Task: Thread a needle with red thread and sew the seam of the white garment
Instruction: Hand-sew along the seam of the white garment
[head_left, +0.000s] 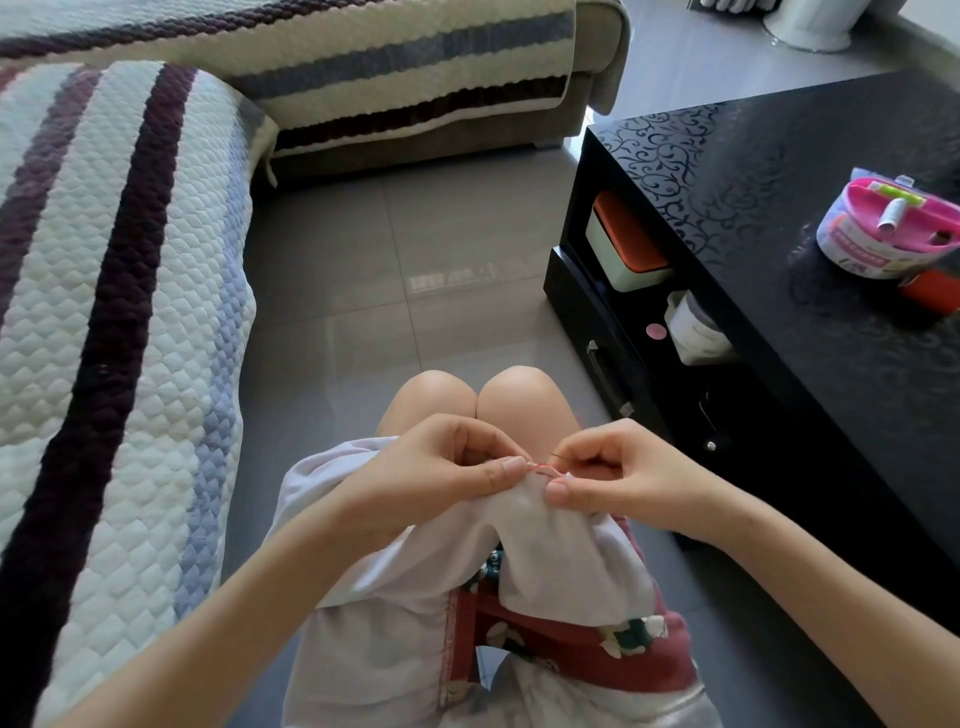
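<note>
- hands: 2 (left hand (441, 467), right hand (613, 467))
- white garment (550, 545): 1
- needle (560, 456): 1
- red thread (543, 470): 1 strand
- black table (779, 171): 1
- pink sewing kit (888, 228): 1

A grey tiled floor (415, 270) carries a sofa (597, 47) under a quilted striped cover (130, 312) and, to the right, a black cabinet with a glossy, scroll-patterned tabletop (779, 197). Near the tabletop's right edge sits a round pink sewing kit (891, 228), with an orange object (932, 293) just beside it, cut off by the frame. The open shelf (574, 275) below holds a white box with an orange lid (623, 244) and, next to it, a white jar (696, 327). The white garment (374, 561) lies draped over the person's lap (571, 644).
</note>
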